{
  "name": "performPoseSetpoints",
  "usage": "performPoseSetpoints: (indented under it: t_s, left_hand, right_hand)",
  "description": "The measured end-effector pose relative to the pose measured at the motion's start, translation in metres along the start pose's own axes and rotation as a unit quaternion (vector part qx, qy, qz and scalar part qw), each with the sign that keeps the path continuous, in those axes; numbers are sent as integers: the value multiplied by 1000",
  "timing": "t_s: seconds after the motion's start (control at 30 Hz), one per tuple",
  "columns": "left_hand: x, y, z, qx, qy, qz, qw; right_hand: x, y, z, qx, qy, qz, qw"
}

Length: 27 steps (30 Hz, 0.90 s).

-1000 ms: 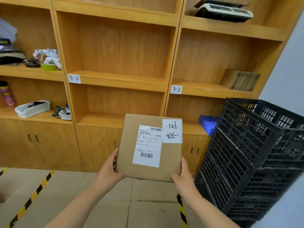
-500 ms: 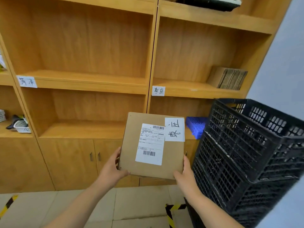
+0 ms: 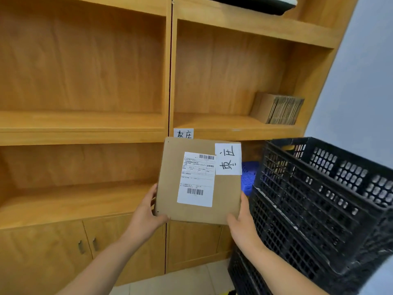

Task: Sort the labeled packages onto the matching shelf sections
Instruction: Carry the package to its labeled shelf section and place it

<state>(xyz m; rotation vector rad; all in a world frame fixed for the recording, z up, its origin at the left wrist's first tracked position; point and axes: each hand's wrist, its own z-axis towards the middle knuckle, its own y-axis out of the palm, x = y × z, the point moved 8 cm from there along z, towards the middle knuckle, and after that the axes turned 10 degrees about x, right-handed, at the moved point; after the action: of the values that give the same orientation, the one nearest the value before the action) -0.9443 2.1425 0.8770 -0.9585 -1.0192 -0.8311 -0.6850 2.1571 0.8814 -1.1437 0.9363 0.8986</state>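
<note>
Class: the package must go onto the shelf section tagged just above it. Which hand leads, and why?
Probably the right hand: it grips the package on the side under the tagged shelf section; the left hand steadies.

A flat brown cardboard package (image 3: pixel 197 182) is held upright, face toward the camera, in front of the wooden shelf unit (image 3: pixel 85 133); it bears a printed shipping label (image 3: pixel 196 179) and a handwritten white tag (image 3: pixel 228 159) at its upper right corner
</note>
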Motion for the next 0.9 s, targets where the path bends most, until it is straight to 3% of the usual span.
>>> performPoseSetpoints:
  t_s: [0.23, 0.4, 0.9]
  left_hand:
    - [8, 37, 64, 8, 26, 1, 1000]
    - [21, 68, 114, 44, 36, -11, 998]
    - [83, 125, 261, 179, 50, 19, 982]
  right_hand:
    - [3, -5, 71, 42, -42, 20, 998]
    - [-7, -6, 137, 50, -135, -11, 990]
    - [-40, -3, 357, -30, -241, -22, 970]
